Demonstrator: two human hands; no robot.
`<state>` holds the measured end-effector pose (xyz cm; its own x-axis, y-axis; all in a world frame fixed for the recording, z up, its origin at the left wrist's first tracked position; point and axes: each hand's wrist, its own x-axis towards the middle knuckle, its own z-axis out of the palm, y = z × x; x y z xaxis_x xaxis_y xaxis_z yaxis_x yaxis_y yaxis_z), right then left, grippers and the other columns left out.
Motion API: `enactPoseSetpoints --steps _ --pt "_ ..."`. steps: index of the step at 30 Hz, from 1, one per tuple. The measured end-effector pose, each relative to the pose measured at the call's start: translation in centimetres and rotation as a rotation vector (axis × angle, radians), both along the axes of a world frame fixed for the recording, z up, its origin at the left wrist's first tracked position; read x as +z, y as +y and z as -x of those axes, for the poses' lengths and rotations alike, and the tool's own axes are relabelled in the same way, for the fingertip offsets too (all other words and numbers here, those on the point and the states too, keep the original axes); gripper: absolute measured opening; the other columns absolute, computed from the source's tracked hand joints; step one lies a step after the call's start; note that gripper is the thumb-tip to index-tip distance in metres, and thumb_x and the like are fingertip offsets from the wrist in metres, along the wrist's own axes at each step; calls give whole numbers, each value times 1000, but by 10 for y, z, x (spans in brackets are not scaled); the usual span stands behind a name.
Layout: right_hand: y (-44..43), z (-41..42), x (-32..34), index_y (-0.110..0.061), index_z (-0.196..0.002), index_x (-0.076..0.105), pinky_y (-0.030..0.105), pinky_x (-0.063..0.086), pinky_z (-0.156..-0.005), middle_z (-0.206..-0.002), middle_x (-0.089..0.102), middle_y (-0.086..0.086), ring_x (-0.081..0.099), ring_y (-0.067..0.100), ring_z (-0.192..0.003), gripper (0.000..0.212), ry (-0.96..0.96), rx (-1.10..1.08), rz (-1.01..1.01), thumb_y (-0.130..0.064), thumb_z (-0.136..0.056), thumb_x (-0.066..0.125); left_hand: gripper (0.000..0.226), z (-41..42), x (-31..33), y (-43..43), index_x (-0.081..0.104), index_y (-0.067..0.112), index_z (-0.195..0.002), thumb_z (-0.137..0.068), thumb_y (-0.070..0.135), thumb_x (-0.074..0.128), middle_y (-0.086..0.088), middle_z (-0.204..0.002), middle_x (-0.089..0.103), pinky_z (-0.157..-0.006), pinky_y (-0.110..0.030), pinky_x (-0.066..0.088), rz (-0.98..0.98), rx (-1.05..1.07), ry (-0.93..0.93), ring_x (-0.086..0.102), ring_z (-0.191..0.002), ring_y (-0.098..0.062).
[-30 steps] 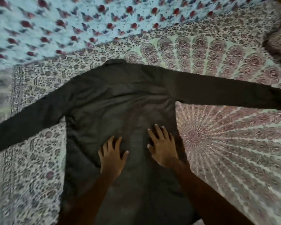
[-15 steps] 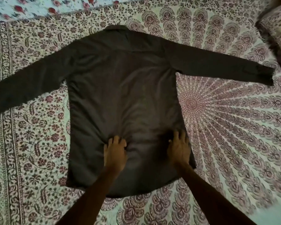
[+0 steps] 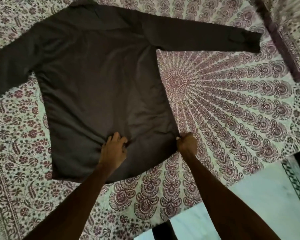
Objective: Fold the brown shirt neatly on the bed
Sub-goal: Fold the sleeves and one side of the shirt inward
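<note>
The brown shirt [image 3: 97,80] lies spread flat, back up, on the patterned bedsheet [image 3: 223,104], collar at the far edge and both long sleeves stretched out to the sides. My left hand [image 3: 113,149] rests on the lower middle of the shirt with fingers curled, bunching some fabric. My right hand [image 3: 186,144] is closed on the shirt's right side edge near the hem. The left sleeve runs out of view at the left edge.
A pillow [image 3: 287,32] in the same print lies at the upper right. The bed's near edge [image 3: 215,193] runs across the lower right, with pale floor [image 3: 260,196] beyond it and a dark post [image 3: 163,231] at the bottom.
Both hands have slid down the shirt toward the hem. The right hand moved off the fabric's surface to its right edge and closed on it. The left fingers curled into the cloth.
</note>
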<state>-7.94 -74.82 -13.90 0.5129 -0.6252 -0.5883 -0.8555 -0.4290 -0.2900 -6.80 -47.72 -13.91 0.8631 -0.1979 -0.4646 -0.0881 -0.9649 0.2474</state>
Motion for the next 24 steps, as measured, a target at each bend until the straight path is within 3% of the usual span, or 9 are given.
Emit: enactPoseSetpoints --steps 2,4,8,11,13,15,18,21,24 --pt "-7 4 2 -8 -109 66 30 51 -78 -107 71 9 67 29 -99 27 47 44 40 -27 -90 65 27 3 1 -1 58 25 -101 -75 22 64 -5 -111 48 -75 -44 52 -4 -11 6 53 -100 -30" --pt "-12 13 0 -10 -104 68 34 54 -80 -102 72 11 68 29 -94 25 91 115 111 -30 -90 64 29 8 2 -5 55 26 -101 -74 22 64 -4 -111 46 -74 -44 53 -13 -30 28 53 -99 -29" --pt "-12 27 -2 -6 -114 55 43 51 -87 -112 64 16 60 34 -105 37 150 219 227 -33 -90 62 29 16 2 -11 53 25 -103 -76 22 61 -4 -112 44 -75 -43 52 -10 -40 56 54 -99 -29" --pt "-2 27 5 -6 -117 48 47 44 -90 -118 55 17 51 36 -110 40 30 349 406 -27 -87 65 25 17 4 0 59 19 -103 -79 15 59 -9 -108 51 -76 -44 49 76 116 -71 57 -94 -35" --pt "14 23 10 -9 -115 51 45 43 -89 -117 56 16 51 35 -108 33 -85 471 435 -21 -87 64 31 20 6 18 57 17 -110 -79 14 60 -13 -111 51 -81 -48 46 -2 330 -190 54 -99 -38" --pt "42 18 13 -15 -112 58 41 46 -89 -113 60 12 57 33 -105 28 -165 594 228 -17 -85 62 44 30 4 46 49 12 -126 -83 18 59 -21 -126 47 -91 -53 40 -103 674 -173 47 -114 -42" --pt "101 17 16 -24 -109 64 31 49 -81 -109 68 9 65 31 -97 22 -36 722 -201 -22 -87 63 69 52 -3 94 29 -5 -142 -90 30 60 -33 -141 34 -99 -56 36 -88 1024 3 36 -130 -50" --pt "167 24 14 -28 -107 67 33 49 -87 -114 69 7 64 30 -104 21 50 897 -331 -33 -87 62 56 70 -2 130 43 -2 -129 -89 32 65 -29 -125 53 -92 -49 42 79 1114 40 52 -116 -45" --pt "224 37 8 -27 -106 68 35 50 -91 -116 68 7 63 31 -107 22 109 1006 -362 -33 -85 65 47 82 -1 158 52 3 -120 -90 37 61 -23 -126 55 -92 -48 42 -6 1108 16 51 -118 -40"
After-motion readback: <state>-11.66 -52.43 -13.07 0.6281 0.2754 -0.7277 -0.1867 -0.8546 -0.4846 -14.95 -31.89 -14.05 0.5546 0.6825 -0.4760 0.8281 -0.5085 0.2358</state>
